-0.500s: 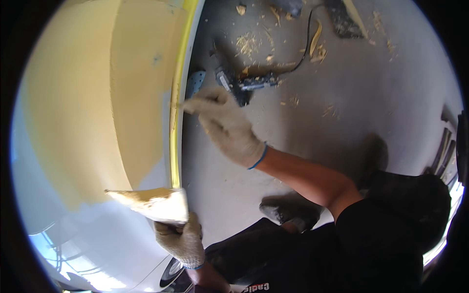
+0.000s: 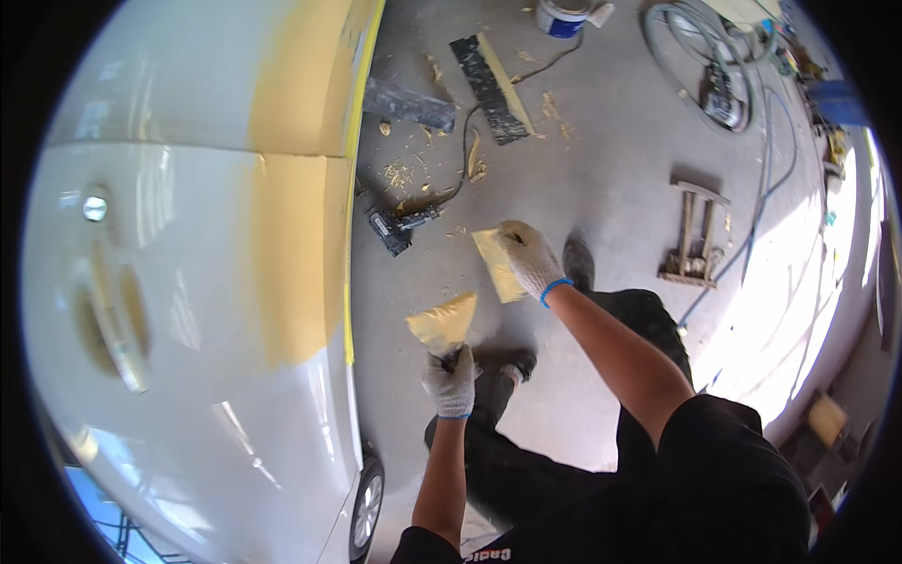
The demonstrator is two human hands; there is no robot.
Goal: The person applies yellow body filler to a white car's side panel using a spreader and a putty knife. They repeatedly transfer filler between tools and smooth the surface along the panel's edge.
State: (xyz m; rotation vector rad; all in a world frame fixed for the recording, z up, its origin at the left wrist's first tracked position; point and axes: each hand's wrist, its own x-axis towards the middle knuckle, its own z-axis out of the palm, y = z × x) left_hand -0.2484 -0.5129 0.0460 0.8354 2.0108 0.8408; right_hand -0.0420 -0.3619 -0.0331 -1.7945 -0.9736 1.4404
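My left hand (image 2: 450, 385), in a pale knit glove, is closed around the dark handle of a putty spreader (image 2: 442, 323) whose wide blade is covered in yellow filler. Ahead and to the right, my gloved right hand (image 2: 532, 259) grips a second putty spreader (image 2: 498, 267), its blade also yellow. The blades are apart, and both are held over the floor beside the light-coloured car (image 2: 197, 273). A broad band of yellow filler (image 2: 299, 254) coats its side, and yellow tape (image 2: 352, 226) runs along the lower edge.
On the floor by the car lie a corded power tool (image 2: 393, 231), a dark long board (image 2: 490, 89) and filler scraps (image 2: 398, 175). A white-and-blue bucket (image 2: 562, 21) stands farther off. Right of me are a small wooden stand (image 2: 695, 235) and a coiled hose (image 2: 700, 28). The car's wheel (image 2: 369, 508) is near left.
Both hands have come away from the car's side, over the floor. The left-hand spreader has left the panel edge; a spreader now shows in my right hand. My view has shifted along the car.
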